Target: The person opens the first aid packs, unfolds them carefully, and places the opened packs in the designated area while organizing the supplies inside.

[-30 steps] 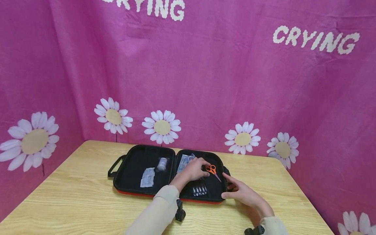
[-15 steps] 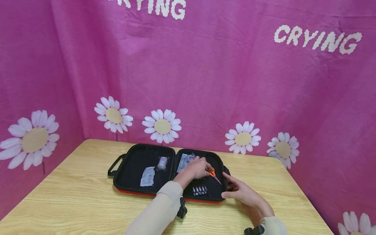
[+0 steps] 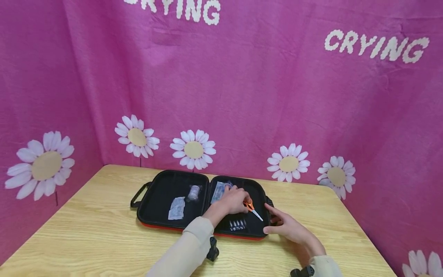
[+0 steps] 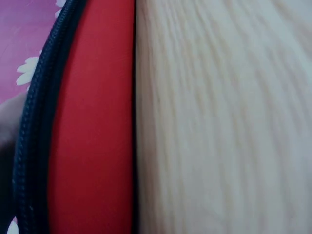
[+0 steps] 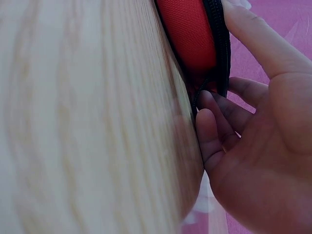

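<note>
An open zip case [image 3: 152,209] with a black inside and red shell lies on the table. Over its right half, my left hand [image 3: 232,201] pinches the orange handles of a pair of scissors [image 3: 257,214], whose blades point toward the front right. My right hand [image 3: 288,227] holds the case's right edge; in the right wrist view its thumb lies along the zip rim [image 5: 222,39] and its other fingers [image 5: 229,114] curl in at the side. The left wrist view shows the red side [image 4: 92,122] of the case, with the left hand mostly hidden.
The left half holds a wrapped white roll [image 3: 194,192] and a pale packet [image 3: 177,208]. The right half has another packet [image 3: 218,191] and several small white-tipped pieces [image 3: 237,225]. A black carry handle [image 3: 138,194] sticks out at left. Pink cloth [image 3: 242,96] hangs behind the wooden table [image 3: 86,231].
My left hand has moved from beside the scissors onto their orange handles, and the scissors have shifted slightly toward the front. My right hand stays at the case's edge.
</note>
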The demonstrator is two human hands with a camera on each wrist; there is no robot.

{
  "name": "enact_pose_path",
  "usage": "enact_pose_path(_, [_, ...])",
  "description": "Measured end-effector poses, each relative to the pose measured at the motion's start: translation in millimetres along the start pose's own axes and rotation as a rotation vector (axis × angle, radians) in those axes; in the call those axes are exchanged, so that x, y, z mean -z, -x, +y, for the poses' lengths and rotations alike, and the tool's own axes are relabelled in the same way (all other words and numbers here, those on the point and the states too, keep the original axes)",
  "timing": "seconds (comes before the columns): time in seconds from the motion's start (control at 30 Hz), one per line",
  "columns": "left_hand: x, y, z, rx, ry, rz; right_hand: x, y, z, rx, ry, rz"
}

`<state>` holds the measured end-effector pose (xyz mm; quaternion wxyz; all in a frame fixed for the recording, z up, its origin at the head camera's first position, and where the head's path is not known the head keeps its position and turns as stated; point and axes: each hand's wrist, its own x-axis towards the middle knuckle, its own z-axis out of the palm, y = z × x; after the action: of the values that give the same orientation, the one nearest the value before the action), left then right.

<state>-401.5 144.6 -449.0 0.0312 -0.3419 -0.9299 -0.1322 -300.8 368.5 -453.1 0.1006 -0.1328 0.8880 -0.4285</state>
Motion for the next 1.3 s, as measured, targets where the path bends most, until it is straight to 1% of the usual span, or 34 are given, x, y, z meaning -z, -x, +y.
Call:
enact_pose_path(0.13, [-4.3,3.0,-8.1,-0.016,0.081,0.009,-2,-1,1,0.002,-0.004,-0.006])
enact_pose_path(0.27, [-10.1,4.2,-12.9,-0.018,0.181,0.045,-3,-1,1,-0.01,-0.003,0.0])
enact_pose_path(0.4, [-11.0,5.7,-15.0,0.0,0.257,0.103,-4,-2,0,-0.021,-0.011,-0.001])
enact_pose_path(0.5, [-9.8,7.9,-15.6,0.016,0.3,0.159,-6,-3,1,-0.009,-0.034,-0.011])
enact_pose_path(0.57, [-8.5,10.8,-15.2,0.029,0.37,0.204,-8,-4,0,-0.002,-0.055,-0.02])
enact_pose_path(0.63, [-6.3,13.2,-14.9,0.04,0.471,0.253,-10,-4,0,0.006,-0.073,-0.026])
enact_pose_path(0.73, [0.5,18.0,-15.4,0.039,0.613,0.296,-11,-5,-1,0.008,-0.081,-0.032])
enact_pose_path(0.8, [7.0,20.7,-17.4,0.029,0.656,0.3,-10,-5,-1,-0.003,-0.076,-0.021])
enact_pose_path(0.9, [17.8,26.1,-24.0,0.031,0.674,0.304,-9,-6,0,-0.018,-0.057,-0.004])
enact_pose_path(1.03, [33.1,37.4,-35.9,0.059,0.751,0.286,-7,-5,0,-0.026,-0.048,-0.01])
enact_pose_path(1.13, [46.0,46.9,-44.1,0.062,0.804,0.275,-5,-3,1,-0.023,-0.044,-0.013])
enact_pose_path(1.23, [58.6,56.1,-53.3,0.058,0.798,0.298,-3,-2,1,-0.018,-0.04,-0.008])
enact_pose_path(1.3, [65.7,63.9,-60.4,0.072,0.795,0.311,-2,-3,2,-0.009,-0.035,-0.005])
